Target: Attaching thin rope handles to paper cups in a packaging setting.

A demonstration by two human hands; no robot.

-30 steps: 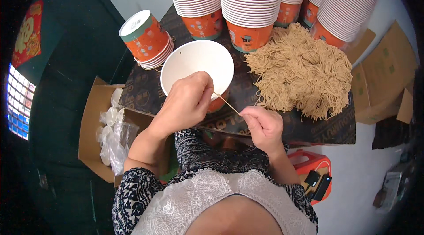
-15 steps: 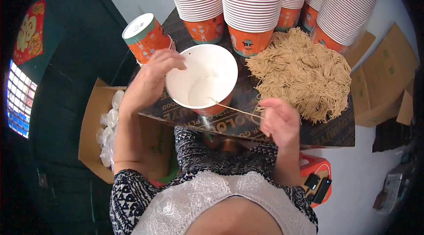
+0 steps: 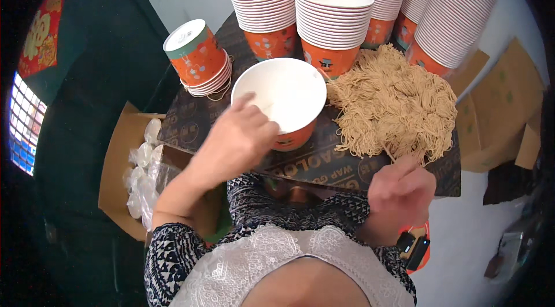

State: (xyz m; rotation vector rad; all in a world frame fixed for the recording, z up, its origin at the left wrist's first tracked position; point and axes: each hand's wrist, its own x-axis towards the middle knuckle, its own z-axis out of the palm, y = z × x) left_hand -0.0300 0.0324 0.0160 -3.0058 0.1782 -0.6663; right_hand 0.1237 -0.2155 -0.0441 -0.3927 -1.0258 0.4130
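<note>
Gripping the near rim of the white paper bowl point(image 3: 280, 99), the left hand point(image 3: 240, 139) now steadies it at the middle of the dark worktop point(image 3: 191, 122); half a second ago it reached toward the sealed orange cup point(image 3: 196, 56) at the left edge. The thin stick seen in the bowl then is gone from view. Curled shut at the near edge beside the noodle heap point(image 3: 393, 105), the right hand point(image 3: 402, 191) hides whatever it holds. Noodle filling looks about to begin.
</note>
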